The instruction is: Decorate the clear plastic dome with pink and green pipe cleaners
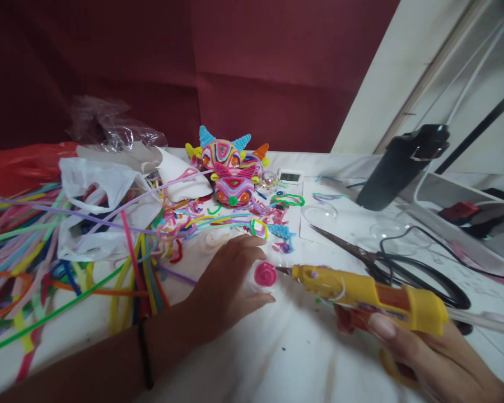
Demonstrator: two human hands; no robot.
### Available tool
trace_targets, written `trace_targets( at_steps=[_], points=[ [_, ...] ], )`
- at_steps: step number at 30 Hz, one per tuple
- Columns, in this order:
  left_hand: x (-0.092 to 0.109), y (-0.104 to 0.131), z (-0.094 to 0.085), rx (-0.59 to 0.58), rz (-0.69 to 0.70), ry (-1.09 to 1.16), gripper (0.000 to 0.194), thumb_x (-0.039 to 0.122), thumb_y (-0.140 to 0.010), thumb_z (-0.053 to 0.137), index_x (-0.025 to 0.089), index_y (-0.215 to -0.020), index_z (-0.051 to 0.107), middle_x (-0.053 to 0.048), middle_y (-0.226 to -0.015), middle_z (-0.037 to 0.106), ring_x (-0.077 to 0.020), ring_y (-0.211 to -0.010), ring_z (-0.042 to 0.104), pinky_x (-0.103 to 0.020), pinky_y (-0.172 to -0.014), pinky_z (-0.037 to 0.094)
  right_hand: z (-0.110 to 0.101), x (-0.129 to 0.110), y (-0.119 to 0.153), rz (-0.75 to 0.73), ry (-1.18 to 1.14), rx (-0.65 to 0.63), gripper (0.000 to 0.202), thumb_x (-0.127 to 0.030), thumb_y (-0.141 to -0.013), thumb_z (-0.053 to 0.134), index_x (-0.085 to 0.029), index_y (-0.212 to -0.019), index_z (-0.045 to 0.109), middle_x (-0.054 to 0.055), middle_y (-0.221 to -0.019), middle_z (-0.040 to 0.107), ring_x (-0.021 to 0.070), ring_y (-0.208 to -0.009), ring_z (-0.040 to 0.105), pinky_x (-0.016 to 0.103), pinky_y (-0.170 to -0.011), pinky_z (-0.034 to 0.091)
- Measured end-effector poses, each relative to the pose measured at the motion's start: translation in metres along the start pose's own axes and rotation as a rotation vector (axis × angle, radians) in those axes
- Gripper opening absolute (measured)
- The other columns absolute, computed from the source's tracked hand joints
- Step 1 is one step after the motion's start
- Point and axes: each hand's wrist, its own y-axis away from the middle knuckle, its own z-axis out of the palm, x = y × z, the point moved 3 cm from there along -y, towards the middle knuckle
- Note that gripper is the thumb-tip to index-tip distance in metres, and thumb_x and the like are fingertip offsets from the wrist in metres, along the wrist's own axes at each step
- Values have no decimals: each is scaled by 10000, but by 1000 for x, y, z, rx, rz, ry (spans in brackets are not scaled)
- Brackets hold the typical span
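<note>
My left hand point(231, 280) is closed around a round white piece with a pink spiral point(265, 274) on its face, which points toward the right. In my right hand point(420, 347) is a yellow glue gun point(353, 288), held level with its thumb along the side. The metal nozzle of the gun is close to the right edge of the pink spiral; whether they touch is not clear. Behind my left hand stand colourful pipe-cleaner figures point(234, 190) with blue horns and orange eyes.
Many loose pipe cleaners point(37, 224) and a white plastic bag point(105, 224) lie at the left. Large black-handled scissors point(369, 257) lie behind the glue gun. A black bottle point(399, 168), a small digital clock point(289, 177) and a bin point(457, 224) with a cable are farther back.
</note>
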Motion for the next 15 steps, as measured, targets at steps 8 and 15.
trace_targets(
  at_steps=[8, 15],
  points=[
    [2, 0, -2, 2, 7, -17, 554, 258, -736, 773, 222, -1145, 400, -104, -1266, 498, -255, -1220, 449, -392, -1029, 388, -2, 4, 4, -11, 18, 1, 462, -627, -844, 476, -230, -625, 567, -24, -544, 455, 114, -429, 381, 217, -408, 416],
    [6, 1, -3, -52, 30, -91, 393, 290, -804, 711, 224, -1075, 433, -120, -1315, 445, -284, -1221, 438, -441, -1000, 411, 7, -5, 8, 87, -21, 84, 493, -644, -832, 467, -218, -596, 541, -37, -529, 394, 112, -455, 351, 211, -392, 324]
  ],
)
